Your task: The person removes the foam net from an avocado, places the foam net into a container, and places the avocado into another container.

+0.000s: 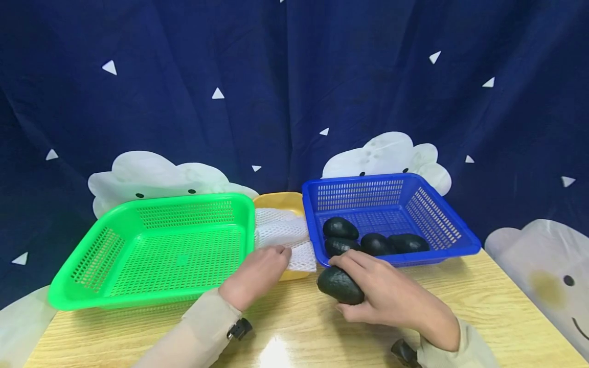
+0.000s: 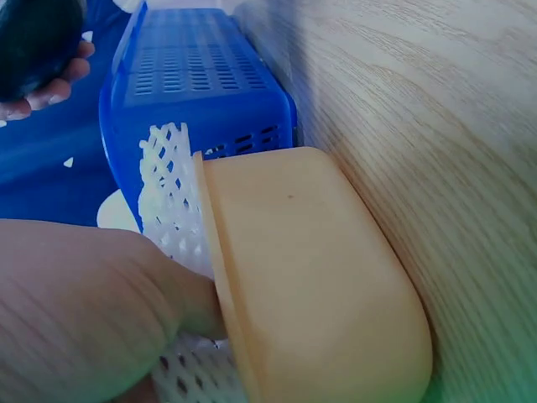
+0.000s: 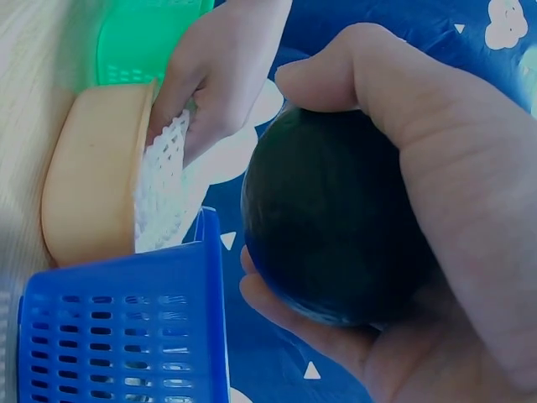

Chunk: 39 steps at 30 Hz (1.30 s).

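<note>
A dark green avocado [image 1: 340,285] is in the grip of my right hand [image 1: 384,294], held up in front of the blue basket's near rim. The right wrist view shows the thumb and fingers around the avocado [image 3: 336,218]. My left hand [image 1: 259,273] reaches into the yellow container [image 1: 294,202] between the two baskets. There it pinches a white foam net [image 3: 164,189]; its fingertips are partly hidden by the net and the rim. More foam nets [image 1: 280,227] lie in that container. Several avocados [image 1: 340,228] sit in the near left part of the blue basket [image 1: 368,179].
A green basket [image 1: 184,299] with nothing in it stands at the left of the wooden table [image 1: 294,327]. The yellow container touches or nearly touches both baskets. Behind the table hangs a dark blue curtain [image 1: 257,76] with white clouds and triangles.
</note>
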### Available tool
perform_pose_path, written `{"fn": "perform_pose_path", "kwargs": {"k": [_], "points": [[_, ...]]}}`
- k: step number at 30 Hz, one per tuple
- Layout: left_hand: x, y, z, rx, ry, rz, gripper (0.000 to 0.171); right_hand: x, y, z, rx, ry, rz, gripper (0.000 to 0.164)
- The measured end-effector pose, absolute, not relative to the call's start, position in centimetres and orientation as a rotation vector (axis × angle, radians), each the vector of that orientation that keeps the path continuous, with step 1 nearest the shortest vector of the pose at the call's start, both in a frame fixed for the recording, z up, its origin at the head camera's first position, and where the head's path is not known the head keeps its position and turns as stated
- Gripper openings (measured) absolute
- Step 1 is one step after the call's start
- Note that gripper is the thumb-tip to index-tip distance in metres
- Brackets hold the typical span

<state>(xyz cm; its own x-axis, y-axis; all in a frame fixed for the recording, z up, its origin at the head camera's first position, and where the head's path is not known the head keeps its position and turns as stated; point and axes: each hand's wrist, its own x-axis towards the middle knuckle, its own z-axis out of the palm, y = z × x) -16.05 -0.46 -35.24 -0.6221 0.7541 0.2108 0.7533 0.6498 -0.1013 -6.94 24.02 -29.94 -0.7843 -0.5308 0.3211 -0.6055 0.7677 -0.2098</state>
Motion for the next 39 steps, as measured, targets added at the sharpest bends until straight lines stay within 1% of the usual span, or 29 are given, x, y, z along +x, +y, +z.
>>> {"fn": "perform_pose_path", "kwargs": {"k": [8,16,20,24,25,28,30,39], "points": [[-16.7,0.3,-35.1,-1.187,-2.705,0.02,0.007,-7.0,24.0,-30.1,0.874,-2.758,0.465,0.059],[-17.4,0.7,-34.9,-1.121,-2.8,0.103,0.009,-7.1,23.9,-30.0,0.887,-2.723,0.437,0.061],[-17.8,0.7,-34.5,-1.134,-2.903,0.091,0.012,-7.2,24.0,-29.9,0.901,-2.701,0.426,0.061],[-18.0,0.5,-33.7,-1.148,-3.023,0.028,0.009,-7.3,24.0,-29.7,0.899,-2.693,0.421,0.062],[-18.1,0.4,-33.5,-1.143,-3.044,0.002,0.011,-7.3,24.1,-29.7,0.899,-2.691,0.419,0.062],[-18.1,0.3,-33.0,-1.111,-3.073,-0.066,0.025,-7.4,24.1,-29.7,0.895,-2.696,0.416,0.063],[-18.1,0.1,-32.7,-1.104,-3.06,-0.102,0.031,-7.4,24.2,-29.7,0.892,-2.702,0.415,0.063],[-17.6,0.1,-31.8,-1.155,-2.974,-0.147,0.036,-7.2,24.5,-29.9,0.873,-2.711,0.413,0.063]]}}
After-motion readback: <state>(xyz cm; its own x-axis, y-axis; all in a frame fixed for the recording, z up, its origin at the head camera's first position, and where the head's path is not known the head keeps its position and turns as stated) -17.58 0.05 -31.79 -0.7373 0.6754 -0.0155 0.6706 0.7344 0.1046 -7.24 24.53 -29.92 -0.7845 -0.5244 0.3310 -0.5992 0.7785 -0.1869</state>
